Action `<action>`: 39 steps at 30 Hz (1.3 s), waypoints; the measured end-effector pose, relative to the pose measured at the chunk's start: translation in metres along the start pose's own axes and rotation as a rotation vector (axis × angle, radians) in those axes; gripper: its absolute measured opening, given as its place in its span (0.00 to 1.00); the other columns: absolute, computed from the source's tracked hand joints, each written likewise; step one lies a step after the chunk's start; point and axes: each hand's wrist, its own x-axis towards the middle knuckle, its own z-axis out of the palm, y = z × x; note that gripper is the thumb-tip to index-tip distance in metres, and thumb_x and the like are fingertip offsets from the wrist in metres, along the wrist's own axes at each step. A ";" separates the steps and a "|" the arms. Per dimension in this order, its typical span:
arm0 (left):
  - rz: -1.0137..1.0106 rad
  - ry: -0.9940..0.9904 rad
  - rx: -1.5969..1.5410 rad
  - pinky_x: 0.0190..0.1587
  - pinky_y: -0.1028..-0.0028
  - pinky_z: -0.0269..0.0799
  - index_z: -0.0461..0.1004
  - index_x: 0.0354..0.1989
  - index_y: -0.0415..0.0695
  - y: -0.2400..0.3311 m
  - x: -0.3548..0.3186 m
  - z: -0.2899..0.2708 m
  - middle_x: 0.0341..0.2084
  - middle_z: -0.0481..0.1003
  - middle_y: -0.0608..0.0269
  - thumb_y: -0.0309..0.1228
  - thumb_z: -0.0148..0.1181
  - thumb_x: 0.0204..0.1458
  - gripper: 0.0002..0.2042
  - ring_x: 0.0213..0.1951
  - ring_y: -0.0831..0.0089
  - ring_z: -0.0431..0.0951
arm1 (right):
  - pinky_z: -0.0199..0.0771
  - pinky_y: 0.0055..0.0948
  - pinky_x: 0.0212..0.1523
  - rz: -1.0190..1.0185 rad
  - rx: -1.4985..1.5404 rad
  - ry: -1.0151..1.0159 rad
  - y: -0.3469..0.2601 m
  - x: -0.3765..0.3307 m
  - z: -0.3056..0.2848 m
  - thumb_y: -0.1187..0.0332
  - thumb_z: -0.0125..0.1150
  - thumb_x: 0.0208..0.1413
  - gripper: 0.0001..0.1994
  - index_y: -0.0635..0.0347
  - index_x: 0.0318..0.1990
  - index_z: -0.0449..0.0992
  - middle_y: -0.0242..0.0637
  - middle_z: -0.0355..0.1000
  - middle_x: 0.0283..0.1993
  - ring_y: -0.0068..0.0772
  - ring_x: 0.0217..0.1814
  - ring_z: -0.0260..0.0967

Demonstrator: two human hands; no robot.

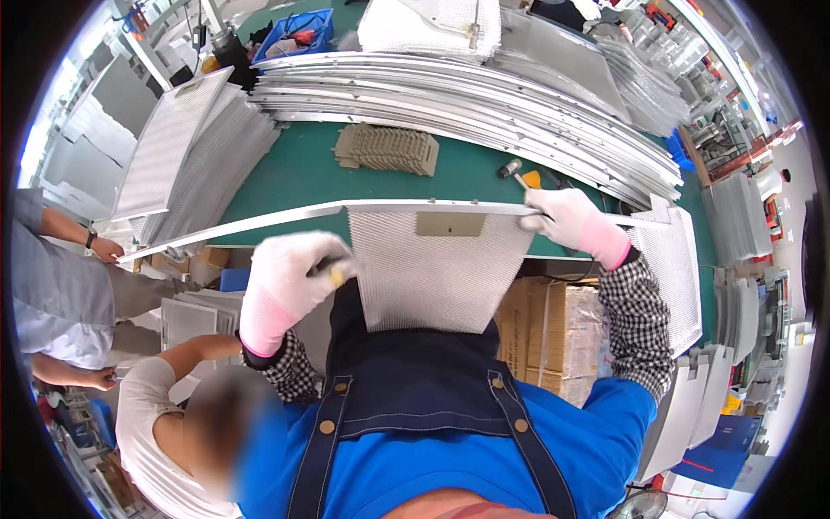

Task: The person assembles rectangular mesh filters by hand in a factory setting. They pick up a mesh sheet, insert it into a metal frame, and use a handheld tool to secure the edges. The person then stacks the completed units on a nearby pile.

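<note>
A silver mesh panel hangs upright before my waist, a beige plate near its top. Along the upper edge runs a thin metal strip, reaching far out to the left and bending at the panel's corner. My right hand, in a white glove with pink cuff, is closed at the panel's upper right corner. Just beyond it, a small hammer has its handle running up to the glove; whether fingers touch it is hidden. My gloved left hand is curled beside the panel's left edge, a yellowish bit at its fingertips.
Long metal strips lie stacked across the green table, behind a row of beige plates. Mesh panels pile up at left. Cardboard boxes stand below the table. Another person stands near the strip's left end.
</note>
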 end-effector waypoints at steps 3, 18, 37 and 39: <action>0.355 0.349 0.293 0.31 0.64 0.74 0.78 0.38 0.46 0.022 0.042 0.023 0.23 0.76 0.64 0.31 0.73 0.41 0.14 0.27 0.63 0.80 | 0.75 0.41 0.36 -0.058 -0.015 -0.072 -0.004 0.012 -0.008 0.54 0.63 0.59 0.14 0.55 0.41 0.73 0.45 0.74 0.31 0.49 0.33 0.76; 0.018 -0.116 -0.016 0.29 0.68 0.70 0.80 0.35 0.39 -0.022 0.067 0.017 0.19 0.74 0.51 0.34 0.69 0.51 0.11 0.21 0.60 0.76 | 0.68 0.24 0.40 0.163 0.870 0.276 -0.046 -0.011 0.047 0.66 0.62 0.60 0.15 0.66 0.49 0.70 0.32 0.68 0.32 0.20 0.36 0.63; 0.442 0.143 -0.243 0.41 0.66 0.77 0.79 0.44 0.38 -0.052 0.081 -0.019 0.34 0.80 0.50 0.31 0.66 0.51 0.13 0.37 0.61 0.82 | 0.67 0.26 0.41 0.587 1.170 0.761 -0.047 -0.056 0.151 0.59 0.63 0.59 0.21 0.66 0.53 0.72 0.31 0.68 0.37 0.24 0.38 0.64; 0.498 0.261 -0.200 0.39 0.64 0.76 0.80 0.44 0.38 -0.026 0.095 -0.034 0.31 0.79 0.47 0.39 0.68 0.50 0.19 0.34 0.56 0.81 | 0.67 0.29 0.33 0.364 0.875 1.082 -0.008 -0.050 0.143 0.59 0.51 0.65 0.16 0.68 0.39 0.74 0.36 0.69 0.29 0.29 0.31 0.65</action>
